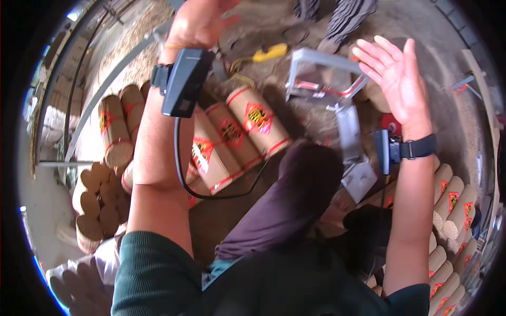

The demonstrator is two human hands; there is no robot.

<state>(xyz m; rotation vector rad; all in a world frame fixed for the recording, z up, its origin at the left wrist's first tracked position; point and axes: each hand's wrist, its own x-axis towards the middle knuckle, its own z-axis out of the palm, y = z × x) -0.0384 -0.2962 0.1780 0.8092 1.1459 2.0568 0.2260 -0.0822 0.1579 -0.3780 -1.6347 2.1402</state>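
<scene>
right hand (398, 79) splayed wide right of the grey frame (328, 59), left hand (197, 25) cropped, can't tell if gripping, brown rolls (258, 117) lower left of frame

Three wrapped bundles (230, 131) lie side by side on the ground (440, 92), left of the metal frame (328, 58); stacked bundles (452, 203) lie far right.

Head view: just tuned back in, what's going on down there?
Nothing is visibly being handled. The person's right hand is open and empty, its palm showing, appearing beside a grey metal frame. The left hand runs off the top edge, so whether it holds anything can't be told. Brown cylindrical bundles lie by the left forearm, and another person's striped trouser legs show at the top.
</scene>
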